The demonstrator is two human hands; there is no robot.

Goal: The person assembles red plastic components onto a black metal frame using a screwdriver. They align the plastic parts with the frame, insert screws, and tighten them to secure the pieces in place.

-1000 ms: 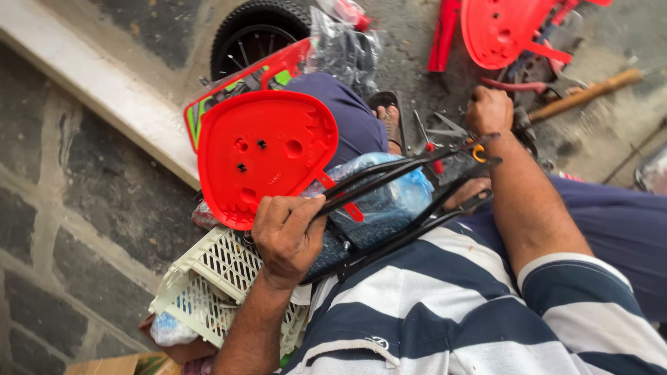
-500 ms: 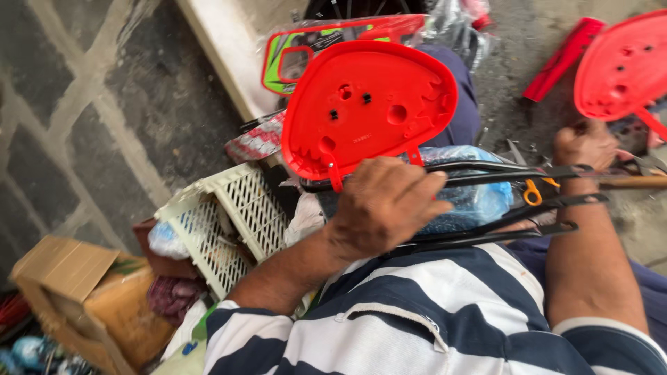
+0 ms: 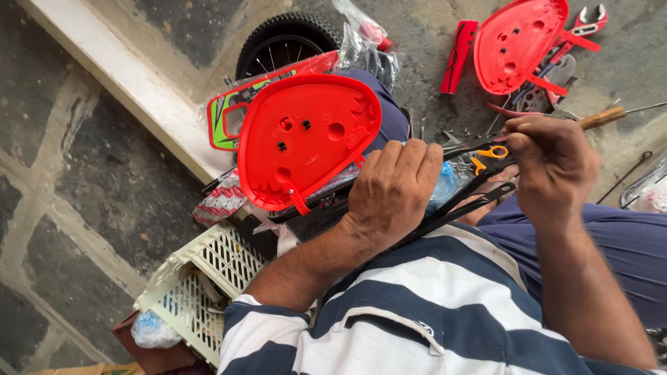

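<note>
Fingers on frame and tool, work held over the lap

Fingers of the left hand [image 3: 389,191] wrap closed around the black metal frame [image 3: 455,208], just beside the red plastic seat plate [image 3: 306,139] mounted on it. Fingers of the right hand [image 3: 552,167] are pinched shut on a wooden-handled tool [image 3: 601,118] at the frame's upper end. Assembly sits over the person's lap. Beyond it, the grey concrete floor [image 3: 424,28] carries a small black wheel [image 3: 285,42], a second red plate [image 3: 517,45] and a red grip [image 3: 458,48]. White plastic basket [image 3: 201,292] stands below left, beside the stone-paved ground [image 3: 69,208].
</note>
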